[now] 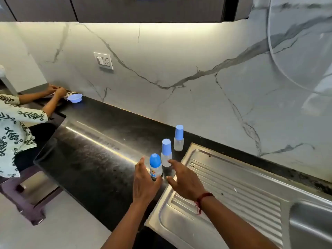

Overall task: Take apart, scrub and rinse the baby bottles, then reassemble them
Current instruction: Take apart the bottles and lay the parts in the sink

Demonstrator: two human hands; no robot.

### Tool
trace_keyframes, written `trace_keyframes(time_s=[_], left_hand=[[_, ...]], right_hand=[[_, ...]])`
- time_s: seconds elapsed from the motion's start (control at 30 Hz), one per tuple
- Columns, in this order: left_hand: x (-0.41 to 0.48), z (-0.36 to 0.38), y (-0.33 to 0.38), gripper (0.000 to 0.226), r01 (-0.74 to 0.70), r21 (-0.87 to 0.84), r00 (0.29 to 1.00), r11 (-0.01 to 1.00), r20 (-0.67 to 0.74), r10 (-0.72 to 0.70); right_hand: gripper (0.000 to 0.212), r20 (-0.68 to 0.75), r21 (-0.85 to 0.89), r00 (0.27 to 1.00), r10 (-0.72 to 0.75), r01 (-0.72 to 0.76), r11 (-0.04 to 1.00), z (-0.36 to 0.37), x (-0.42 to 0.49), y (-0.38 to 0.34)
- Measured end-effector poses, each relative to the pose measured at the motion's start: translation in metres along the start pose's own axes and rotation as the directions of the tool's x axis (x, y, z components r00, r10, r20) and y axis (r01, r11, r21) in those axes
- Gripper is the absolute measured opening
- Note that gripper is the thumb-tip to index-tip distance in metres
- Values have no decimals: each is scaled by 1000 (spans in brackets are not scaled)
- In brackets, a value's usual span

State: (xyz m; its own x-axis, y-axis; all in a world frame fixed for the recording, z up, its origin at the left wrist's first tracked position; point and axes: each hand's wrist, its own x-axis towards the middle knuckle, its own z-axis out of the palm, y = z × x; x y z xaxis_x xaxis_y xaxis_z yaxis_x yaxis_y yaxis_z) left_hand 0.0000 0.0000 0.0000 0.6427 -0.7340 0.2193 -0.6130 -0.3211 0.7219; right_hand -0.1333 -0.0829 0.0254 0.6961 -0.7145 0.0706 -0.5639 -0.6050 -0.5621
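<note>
The light comes from under the cabinets (125, 9) and washes the marble wall (161, 60) in a warm band that fades lower down. The black counter (100, 159) throws it back as one long bright streak, and the steel drainboard (233, 186) gives a dull grey sheen. It is fairly bright and even, with only soft shadows. The wide lens bends the cabinet line and the counter edge toward the corners. A pale, round, see-through smear (296, 51) lies over the upper right. Everything looks slightly soft — the fingertips of my left hand (145, 180) and right hand (185, 178) are blurred.
</note>
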Motion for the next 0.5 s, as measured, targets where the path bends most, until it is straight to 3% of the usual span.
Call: trace_keyframes(time_s=[0.2, 0.5], left_hand=[[21, 19, -11, 97, 181, -66, 983, 981, 52, -178], [50, 48, -32, 83, 251, -105, 968, 962, 39, -249]], right_hand=[[53, -2, -53, 1000, -12, 12, 999, 11, 42, -9], [59, 35, -116, 999, -8, 12, 993, 28, 86, -3]])
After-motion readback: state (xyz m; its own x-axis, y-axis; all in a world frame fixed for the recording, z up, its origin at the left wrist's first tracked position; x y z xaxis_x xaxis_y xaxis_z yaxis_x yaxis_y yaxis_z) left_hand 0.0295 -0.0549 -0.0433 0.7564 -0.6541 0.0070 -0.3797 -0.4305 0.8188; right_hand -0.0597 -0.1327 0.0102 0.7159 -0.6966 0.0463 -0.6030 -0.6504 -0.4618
